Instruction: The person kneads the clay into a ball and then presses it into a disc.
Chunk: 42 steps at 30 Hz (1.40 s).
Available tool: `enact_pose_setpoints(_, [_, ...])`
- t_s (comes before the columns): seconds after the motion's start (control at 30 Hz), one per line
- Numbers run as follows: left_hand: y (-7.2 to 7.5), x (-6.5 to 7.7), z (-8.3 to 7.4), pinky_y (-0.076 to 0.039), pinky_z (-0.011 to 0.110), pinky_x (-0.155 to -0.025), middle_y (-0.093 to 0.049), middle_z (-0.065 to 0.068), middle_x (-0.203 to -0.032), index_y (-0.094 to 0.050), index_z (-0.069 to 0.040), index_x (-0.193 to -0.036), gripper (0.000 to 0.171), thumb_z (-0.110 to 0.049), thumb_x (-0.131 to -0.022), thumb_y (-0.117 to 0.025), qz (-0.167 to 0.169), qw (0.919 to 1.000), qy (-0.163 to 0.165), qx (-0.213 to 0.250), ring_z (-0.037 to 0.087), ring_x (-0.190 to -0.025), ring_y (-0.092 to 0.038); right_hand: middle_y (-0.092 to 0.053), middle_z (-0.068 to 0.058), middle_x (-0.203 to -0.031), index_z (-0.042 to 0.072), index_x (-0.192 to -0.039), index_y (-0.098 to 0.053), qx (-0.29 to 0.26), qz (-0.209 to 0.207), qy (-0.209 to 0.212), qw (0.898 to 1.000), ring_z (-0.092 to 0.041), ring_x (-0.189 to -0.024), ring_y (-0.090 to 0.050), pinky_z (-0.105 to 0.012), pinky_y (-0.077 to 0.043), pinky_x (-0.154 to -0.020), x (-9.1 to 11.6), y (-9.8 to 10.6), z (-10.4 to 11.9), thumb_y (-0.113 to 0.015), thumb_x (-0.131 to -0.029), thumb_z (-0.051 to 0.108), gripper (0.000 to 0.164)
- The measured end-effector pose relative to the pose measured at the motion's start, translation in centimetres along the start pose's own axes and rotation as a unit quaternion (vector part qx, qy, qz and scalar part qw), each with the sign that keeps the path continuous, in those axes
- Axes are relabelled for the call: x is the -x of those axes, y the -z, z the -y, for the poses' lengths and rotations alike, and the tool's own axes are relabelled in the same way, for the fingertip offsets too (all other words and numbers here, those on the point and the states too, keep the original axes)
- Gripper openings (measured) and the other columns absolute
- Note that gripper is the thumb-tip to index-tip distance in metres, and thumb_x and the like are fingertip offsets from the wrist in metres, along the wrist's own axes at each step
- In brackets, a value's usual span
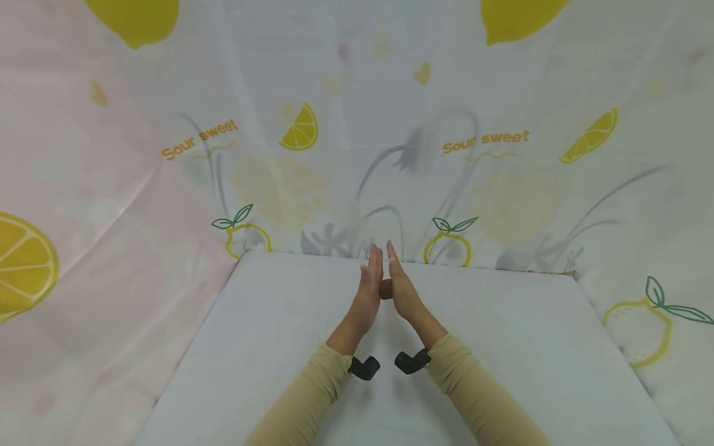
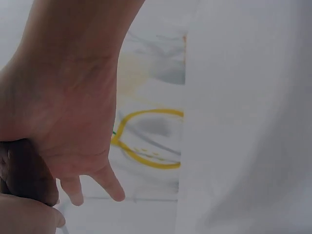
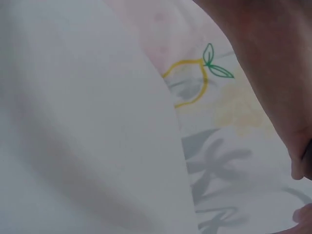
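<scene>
A small dark brown lump (image 1: 386,288), rounded and smooth-sided, is held between my two palms above the table. My left hand (image 1: 368,291) presses it from the left, fingers straight and pointing up and away. From the other side my right hand (image 1: 406,294) presses with its fingers extended too, the fingertips of the two hands a little apart. The left wrist view shows the lump (image 2: 29,170) against the left palm, its surface creased. Only a dark sliver of the lump (image 3: 308,163) shows at the edge of the right wrist view.
Below the hands is a white table (image 1: 290,310). A cloth backdrop (image 1: 346,155) with lemon prints and "Sour sweet" lettering rises behind the table's far edge and along both sides. Each wrist carries a black camera mount, such as the left mount (image 1: 365,368).
</scene>
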<state>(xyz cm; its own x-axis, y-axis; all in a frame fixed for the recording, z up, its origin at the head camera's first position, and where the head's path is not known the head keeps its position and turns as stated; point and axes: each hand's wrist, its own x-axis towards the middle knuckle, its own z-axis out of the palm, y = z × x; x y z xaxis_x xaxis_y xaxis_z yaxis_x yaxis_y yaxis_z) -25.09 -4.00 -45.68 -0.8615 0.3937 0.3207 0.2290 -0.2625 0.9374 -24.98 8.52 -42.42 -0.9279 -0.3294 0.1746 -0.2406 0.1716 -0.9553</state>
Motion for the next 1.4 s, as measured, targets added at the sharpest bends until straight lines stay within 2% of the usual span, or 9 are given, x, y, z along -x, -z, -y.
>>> enact_pose_setpoints(0.1, [0.1, -0.2, -0.2, 0.01, 0.051, -0.122, 0.015, 0.001, -0.17, 0.016, -0.014, -0.162, 0.101, -0.084, -0.092, -0.006, -0.025, 0.9997, 0.005, -0.001, 0.019, -0.155, 0.015, -0.067, -0.022, -0.082, 0.002, -0.162, 0.004, 0.008, 0.007, 0.012, 1.0, -0.011, -0.074, -0.062, -0.027, -0.05, -0.077, -0.2, -0.7, -1.4, -0.006, -0.112, 0.018, 0.053])
enact_pose_setpoints(0.2, [0.2, -0.5, -0.2, 0.007, 0.05, -0.123, 0.015, 0.002, -0.17, 0.014, -0.014, -0.162, 0.093, -0.077, -0.097, -0.003, -0.058, 0.9981, 0.014, -0.012, 0.019, -0.155, 0.013, -0.059, -0.033, -0.121, 0.006, -0.162, 0.008, 0.03, 0.005, 0.039, 0.999, -0.022, -0.095, -0.058, -0.033, -0.046, -0.087, -0.2, -1.6, -2.9, -0.009, -0.112, 0.017, 0.054])
enact_pose_setpoints(0.33, [0.3, -0.9, 0.0, 0.003, 0.05, -0.123, 0.013, 0.001, -0.17, 0.011, -0.014, -0.163, 0.088, -0.073, -0.099, -0.004, -0.1, 0.9941, 0.031, -0.03, 0.019, -0.155, 0.011, -0.003, -0.019, -0.169, 0.006, -0.162, 0.009, 0.07, -0.01, 0.079, 0.994, -0.034, -0.151, -0.019, -0.054, -0.024, -0.118, 0.7, -2.7, -3.3, -0.019, -0.113, 0.017, 0.057])
enact_pose_setpoints(0.4, [0.2, -1.1, 0.0, 0.002, 0.05, -0.124, 0.011, 0.001, -0.17, 0.009, -0.013, -0.163, 0.087, -0.072, -0.1, -0.007, -0.118, 0.9916, 0.041, -0.035, 0.02, -0.155, 0.009, 0.004, -0.018, -0.169, 0.005, -0.162, 0.008, 0.078, -0.019, 0.093, 0.992, -0.033, -0.155, 0.0, -0.059, -0.009, -0.122, 1.3, -3.0, -3.2, -0.021, -0.113, 0.021, 0.059])
enact_pose_setpoints(0.77, [1.1, -1.5, 0.7, -0.01, 0.052, -0.124, -0.007, 0.009, -0.17, -0.011, -0.008, -0.164, 0.093, -0.074, -0.1, -0.019, -0.209, 0.9677, 0.137, -0.033, 0.027, -0.156, -0.004, 0.005, -0.011, -0.17, 0.004, -0.162, 0.005, 0.106, -0.03, 0.113, 0.988, -0.028, -0.156, 0.0, -0.057, -0.01, -0.122, 3.6, -4.3, -2.1, -0.026, -0.112, 0.038, 0.068])
enact_pose_setpoints(0.93, [1.1, -1.3, 0.9, 0.001, 0.051, -0.124, 0.0, 0.007, -0.171, -0.003, -0.009, -0.164, 0.089, -0.072, -0.101, -0.013, -0.168, 0.976, 0.137, -0.016, 0.026, -0.156, 0.002, 0.004, -0.01, -0.171, 0.004, -0.162, 0.004, 0.139, -0.037, 0.154, 0.978, -0.029, -0.156, 0.004, -0.058, -0.004, -0.122, 3.5, -4.6, -1.0, -0.027, -0.112, 0.037, 0.067])
enact_pose_setpoints(1.07, [0.4, -0.6, 0.6, 0.003, 0.052, -0.124, 0.006, 0.003, -0.171, 0.001, -0.017, -0.165, 0.091, -0.078, -0.097, -0.008, -0.082, 0.9915, 0.099, -0.021, 0.024, -0.156, 0.006, 0.003, -0.015, -0.17, 0.002, -0.162, 0.002, 0.162, -0.064, 0.16, 0.972, -0.033, -0.156, 0.004, -0.057, -0.001, -0.122, 2.4, -4.2, -0.2, -0.024, -0.112, 0.041, 0.069])
enact_pose_setpoints(1.2, [-0.3, 0.1, 0.8, 0.001, 0.052, -0.124, 0.01, 0.003, -0.171, 0.006, -0.016, -0.164, 0.103, -0.087, -0.09, -0.007, -0.01, 0.9982, 0.048, -0.032, 0.024, -0.156, 0.008, 0.003, -0.013, -0.17, 0.006, -0.163, 0.001, 0.161, -0.086, 0.122, 0.976, -0.039, -0.154, 0.005, -0.063, -0.003, -0.121, 1.4, -3.3, 0.4, -0.021, -0.111, 0.047, 0.071])
enact_pose_setpoints(1.4, [-0.3, 0.9, 0.7, 0.003, 0.051, -0.124, 0.01, 0.007, -0.17, 0.009, -0.007, -0.162, 0.11, -0.087, -0.088, -0.002, 0.034, 0.9972, 0.063, -0.021, 0.025, -0.155, 0.011, 0.003, -0.011, -0.171, 0.01, -0.164, 0.002, 0.133, -0.079, 0.077, 0.985, -0.04, -0.154, 0.005, -0.064, -0.004, -0.12, 0.4, -2.4, -0.3, -0.022, -0.11, 0.05, 0.071])
